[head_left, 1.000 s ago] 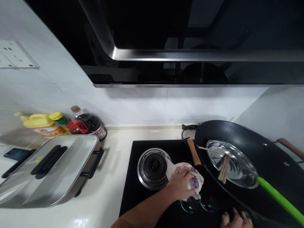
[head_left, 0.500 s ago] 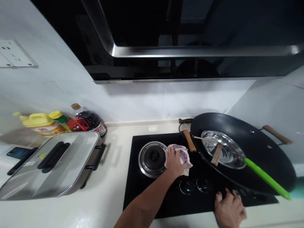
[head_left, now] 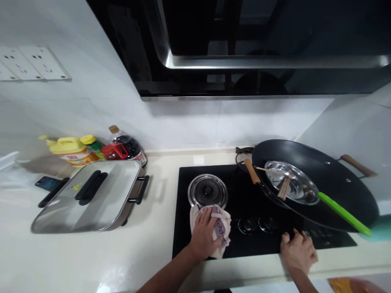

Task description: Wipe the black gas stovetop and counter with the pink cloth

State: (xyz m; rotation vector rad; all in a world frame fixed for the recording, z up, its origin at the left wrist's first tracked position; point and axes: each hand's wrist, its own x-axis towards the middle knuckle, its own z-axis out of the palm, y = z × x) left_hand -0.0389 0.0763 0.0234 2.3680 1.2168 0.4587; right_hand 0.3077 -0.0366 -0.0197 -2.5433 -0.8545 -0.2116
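Note:
My left hand (head_left: 204,235) presses a crumpled white cloth with purple print (head_left: 220,226) onto the black glass cooktop (head_left: 238,211), just in front of the round steel burner (head_left: 207,191). My right hand (head_left: 298,251) rests with curled fingers on the cooktop's front edge, below the wok, holding nothing. A large black wok (head_left: 317,183) with wooden handles sits on the right burner. It holds a steel plate (head_left: 290,183), wooden sticks and a green-handled utensil (head_left: 343,213).
An electric skillet with a steel lid (head_left: 91,195) stands on the cream counter to the left. Behind it are oil and sauce bottles (head_left: 100,148) and a phone (head_left: 49,183). The range hood (head_left: 259,61) hangs overhead. Wall sockets (head_left: 33,63) are at upper left.
My left hand dragged the cloth from between the burner and wok toward the front left of the cooktop. My right hand stayed at the front edge. The camera view shifted left.

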